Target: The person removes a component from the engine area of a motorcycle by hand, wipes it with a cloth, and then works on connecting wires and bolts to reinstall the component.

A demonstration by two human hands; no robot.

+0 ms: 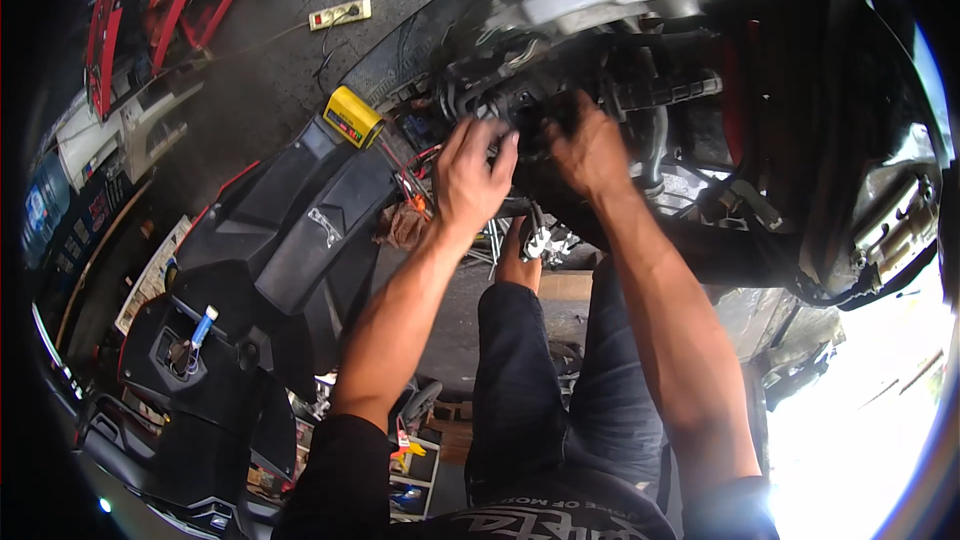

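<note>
My left hand [470, 172] is at the near left side of a scooter's exposed dark engine area [520, 100]. Its fingers are bent and slightly blurred, with the thumb apart and nothing visible between them. Beside it, my right hand [592, 152] reaches into the same dark parts. Its fingers curl at a black part whose shape I cannot make out, and the fingertips are partly hidden. A ribbed black tube [672, 90] lies to the right of that hand. Below the hands hangs a black cable with a whitish connector [538, 243].
A yellow box-shaped device [352, 117] with leads rests on a black scooter body [320, 210] at left. A power strip [340, 14] lies on the floor beyond. Red metal stands [165, 15] are at far left. A shelf with small parts [415, 475] stands below.
</note>
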